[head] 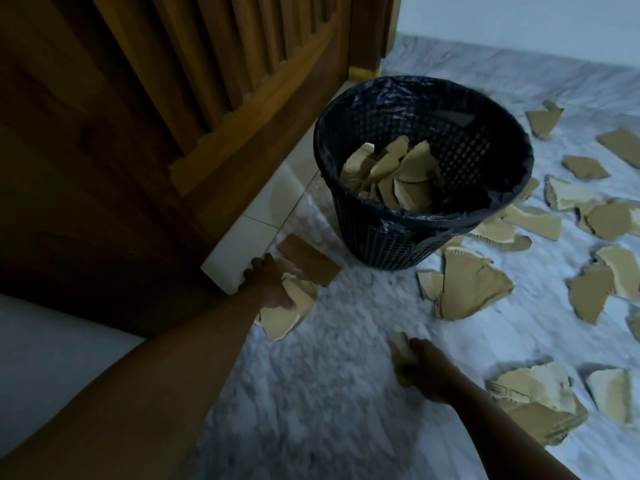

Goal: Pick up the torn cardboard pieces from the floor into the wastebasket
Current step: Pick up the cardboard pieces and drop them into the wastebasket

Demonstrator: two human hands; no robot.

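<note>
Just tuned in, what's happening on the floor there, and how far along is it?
A person is clearing torn cardboard off a marble floor into a black mesh wastebasket lined with a dark bag. The left hand grips a few pieces near the wooden door, with a flat brown piece lying just beyond it. The right hand holds a small piece low over the floor. The basket already holds a pile of pieces. Many scraps are scattered to its right.

Cardboard pieces: tan, some with pale cream torn faces. Wastebasket, beyond the right hand: black perforated mesh, black glossy liner. Floor: grey-white marbled. Door, beside the left hand: brown, slatted.
</note>
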